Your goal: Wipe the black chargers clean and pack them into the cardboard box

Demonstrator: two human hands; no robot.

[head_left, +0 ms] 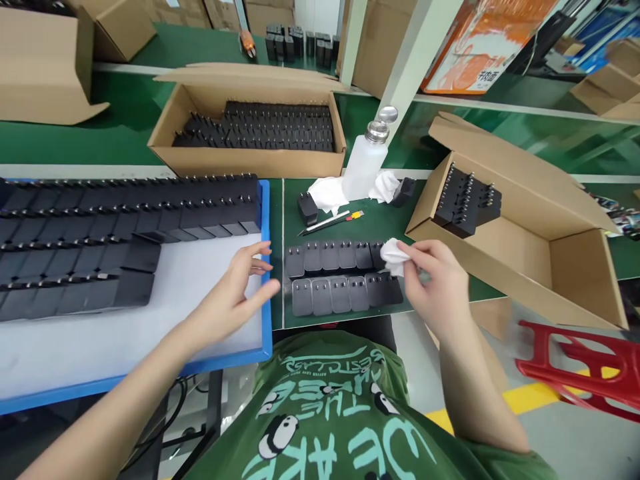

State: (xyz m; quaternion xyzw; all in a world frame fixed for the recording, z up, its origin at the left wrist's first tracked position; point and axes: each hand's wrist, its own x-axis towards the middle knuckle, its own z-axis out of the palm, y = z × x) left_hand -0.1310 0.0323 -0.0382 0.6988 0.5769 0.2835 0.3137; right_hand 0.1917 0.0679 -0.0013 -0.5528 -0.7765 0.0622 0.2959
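Observation:
Two rows of black plug adapters lie on the green table in front of me, a back row (pixel 330 257) and a front row (pixel 330 295), their pins facing up. My right hand (pixel 437 283) pinches a crumpled white wipe (pixel 394 257) at the right end of the back row. My left hand (pixel 245 287) hovers over the blue rim of a tray (pixel 266 267), fingers apart and holding nothing. Inside that tray stand long rows of black plug adapters (pixel 200 210), on a white lining.
A carton (pixel 250 163) packed with adapters stands behind. At right, another carton (pixel 475 267) holds several more (pixel 465 200). A white pump bottle (pixel 363 163), crumpled wipes (pixel 327 195), a pen (pixel 325 225) and a loose adapter (pixel 307 209) lie behind the rows. A red stool (pixel 580 360) stands at right.

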